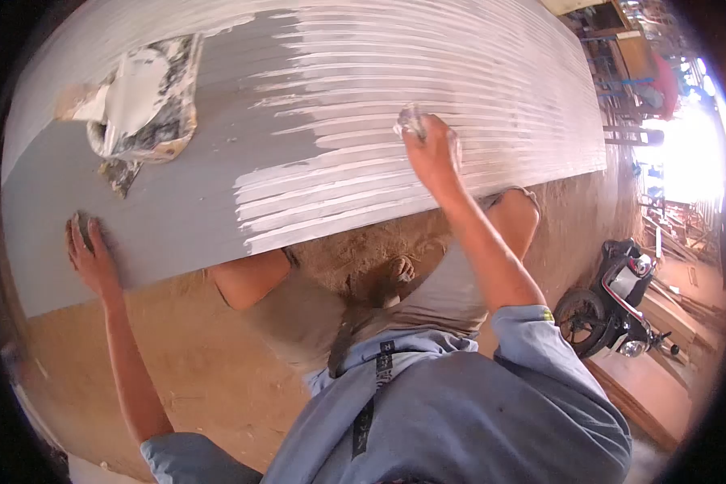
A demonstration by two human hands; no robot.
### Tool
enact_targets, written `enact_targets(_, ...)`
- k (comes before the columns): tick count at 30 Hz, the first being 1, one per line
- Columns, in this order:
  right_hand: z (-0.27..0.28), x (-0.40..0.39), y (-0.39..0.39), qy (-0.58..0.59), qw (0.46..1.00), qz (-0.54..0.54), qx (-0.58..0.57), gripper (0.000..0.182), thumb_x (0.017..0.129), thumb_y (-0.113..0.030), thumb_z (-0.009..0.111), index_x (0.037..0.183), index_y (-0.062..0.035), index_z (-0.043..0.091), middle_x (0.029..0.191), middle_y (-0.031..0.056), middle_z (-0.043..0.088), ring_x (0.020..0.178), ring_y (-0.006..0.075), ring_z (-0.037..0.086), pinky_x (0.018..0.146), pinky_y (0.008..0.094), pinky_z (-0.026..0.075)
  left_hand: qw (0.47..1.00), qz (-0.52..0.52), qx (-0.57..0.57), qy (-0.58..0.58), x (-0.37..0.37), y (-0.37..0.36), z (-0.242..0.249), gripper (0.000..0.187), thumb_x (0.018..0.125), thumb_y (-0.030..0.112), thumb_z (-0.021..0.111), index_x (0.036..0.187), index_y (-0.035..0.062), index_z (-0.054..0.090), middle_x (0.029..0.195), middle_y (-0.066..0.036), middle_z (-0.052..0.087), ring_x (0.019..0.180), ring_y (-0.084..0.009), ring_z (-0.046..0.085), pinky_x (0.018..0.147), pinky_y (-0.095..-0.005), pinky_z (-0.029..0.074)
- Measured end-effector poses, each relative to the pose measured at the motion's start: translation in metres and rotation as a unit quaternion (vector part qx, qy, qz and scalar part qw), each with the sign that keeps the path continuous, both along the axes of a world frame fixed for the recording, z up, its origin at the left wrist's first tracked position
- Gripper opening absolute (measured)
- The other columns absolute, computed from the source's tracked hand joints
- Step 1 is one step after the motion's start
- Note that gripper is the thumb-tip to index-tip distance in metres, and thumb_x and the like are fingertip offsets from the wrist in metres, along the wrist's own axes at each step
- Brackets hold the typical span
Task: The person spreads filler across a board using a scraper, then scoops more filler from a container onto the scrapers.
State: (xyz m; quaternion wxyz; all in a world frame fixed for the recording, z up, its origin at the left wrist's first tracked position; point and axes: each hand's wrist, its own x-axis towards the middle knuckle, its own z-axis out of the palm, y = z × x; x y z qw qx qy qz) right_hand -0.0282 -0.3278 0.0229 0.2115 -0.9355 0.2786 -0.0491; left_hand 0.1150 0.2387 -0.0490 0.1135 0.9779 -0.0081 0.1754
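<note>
A large grey board [242, 97] lies in front of me, its right part covered with white paste in ridged stripes [492, 89]. Over those stripes, my right hand [434, 157] is closed around a small, whitish, paste-smeared piece [412, 121] whose kind I cannot make out. My left hand [95, 262] rests at the board's near left, fingers curled round a small dark block-like piece [83, 226]. Further in on the left stands a paste-smeared cut-open container [181, 121] holding white paste [141, 93]. A pale flat piece [77, 103] sticks out from its left side.
The board's near edge runs just above my knees. Brown dirt ground [218, 371] lies below. A parked motorbike [617, 302] stands at the right, beside stacked planks [678, 315]. Wooden furniture [621, 40] and clutter fill the far right.
</note>
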Motion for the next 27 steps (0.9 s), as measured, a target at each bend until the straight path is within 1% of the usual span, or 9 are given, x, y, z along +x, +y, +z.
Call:
enact_targets(2, -0.002, 0.012, 0.031, -0.001, 0.998, 0.04, -0.04, 0.025, 0.089, -0.019, 0.06, 0.103, -0.0002, 0.066, 0.098, 0.0209, 0.065, 0.086, 0.0344, 0.065, 0.076, 0.0469, 0.051, 1.0, -0.006, -0.02, 0.005, 0.001, -0.003, 0.003, 0.055, 0.102, 0.045, 0.047, 0.142, 0.0077, 0.051, 0.148, -0.015, 0.046, 0.139, -0.0315, 0.039, 0.116, -0.0457, 0.028)
enact_targets(5, 0.0, 0.026, 0.089, -0.017, 0.994, 0.054, 0.088, 0.022, 0.09, -0.018, 0.059, 0.101, -0.0007, 0.066, 0.097, 0.0206, 0.065, 0.089, 0.0343, 0.065, 0.074, 0.0454, 0.053, 0.999, 0.022, -0.021, 0.029, 0.0, -0.008, 0.01, 0.056, 0.101, 0.047, 0.048, 0.142, 0.0078, 0.05, 0.148, -0.014, 0.046, 0.14, -0.0314, 0.038, 0.116, -0.0447, 0.027)
enact_targets(10, 0.003, 0.07, 0.184, -0.072, 0.981, 0.161, 0.079, 0.021, 0.087, -0.018, 0.063, 0.095, 0.0001, 0.067, 0.086, 0.0219, 0.067, 0.078, 0.0346, 0.067, 0.067, 0.0447, 0.053, 0.998, 0.024, -0.05, 0.016, -0.006, -0.01, 0.012, 0.057, 0.1, 0.048, 0.05, 0.141, 0.0076, 0.051, 0.148, -0.013, 0.046, 0.14, -0.0314, 0.038, 0.117, -0.0443, 0.026)
enact_targets(15, 0.043, 0.058, 0.165, -0.048, 0.931, 0.098, 0.349, 0.037, 0.08, -0.029, 0.07, 0.07, 0.0044, 0.058, 0.061, 0.0191, 0.057, 0.059, 0.03, 0.056, 0.058, 0.0426, 0.044, 0.998, 0.032, -0.05, 0.019, -0.003, -0.009, 0.009, 0.056, 0.1, 0.047, 0.051, 0.14, 0.0085, 0.053, 0.149, -0.012, 0.046, 0.14, -0.0312, 0.038, 0.116, -0.0435, 0.028)
enact_targets(18, 0.03, 0.016, 0.092, -0.101, 0.93, 0.057, 0.349, 0.028, 0.084, -0.029, 0.072, 0.085, -0.0018, 0.067, 0.063, 0.0058, 0.056, 0.053, 0.0158, 0.045, 0.054, 0.0369, 0.041, 0.998, 0.026, -0.059, 0.018, -0.001, -0.005, 0.006, 0.055, 0.1, 0.046, 0.052, 0.14, 0.0092, 0.053, 0.149, -0.012, 0.045, 0.138, -0.0322, 0.04, 0.114, -0.0438, 0.032)
enact_targets(19, 0.056, -0.001, 0.068, -0.06, 0.919, -0.021, 0.389, 0.026, 0.088, -0.026, 0.071, 0.103, -0.0057, 0.072, 0.069, 0.0004, 0.057, 0.054, 0.0136, 0.044, 0.056, 0.0328, 0.044, 0.998, 0.021, -0.063, 0.018, 0.002, -0.001, 0.001, 0.055, 0.1, 0.046, 0.052, 0.14, 0.0092, 0.053, 0.149, -0.012, 0.045, 0.138, -0.0322, 0.04, 0.114, -0.0438, 0.032)
enact_targets(22, 0.043, -0.049, -0.052, -0.139, 0.953, -0.067, 0.261, 0.034, 0.086, -0.015, 0.07, 0.12, -0.0061, 0.07, 0.096, 0.0057, 0.069, 0.086, 0.0145, 0.059, 0.08, 0.0331, 0.05, 0.998, -0.008, -0.068, -0.005, 0.003, 0.002, -0.002, 0.054, 0.1, 0.044, 0.052, 0.141, 0.0088, 0.052, 0.149, -0.012, 0.046, 0.137, -0.032, 0.041, 0.113, -0.0433, 0.034)
enact_targets(25, 0.024, -0.094, -0.183, -0.076, 0.995, -0.065, 0.007, 0.031, 0.084, -0.019, 0.069, 0.112, -0.0058, 0.072, 0.095, 0.0138, 0.071, 0.088, 0.0236, 0.065, 0.08, 0.0375, 0.051, 0.999, 0.001, -0.055, 0.002, 0.002, -0.003, 0.003, 0.053, 0.101, 0.043, 0.052, 0.14, 0.0072, 0.053, 0.147, -0.014, 0.047, 0.137, -0.0317, 0.041, 0.112, -0.0432, 0.034)
enact_targets(27, 0.006, -0.114, -0.242, -0.041, 0.981, -0.097, -0.16, 0.029, 0.083, -0.026, 0.067, 0.093, 0.0021, 0.071, 0.089, 0.0254, 0.069, 0.085, 0.0343, 0.068, 0.075, 0.0431, 0.048, 0.998, -0.012, -0.058, -0.001, 0.006, 0.003, -0.002, 0.053, 0.101, 0.042, 0.052, 0.139, 0.0049, 0.053, 0.146, -0.015, 0.049, 0.136, -0.0324, 0.042, 0.112, -0.0429, 0.034)
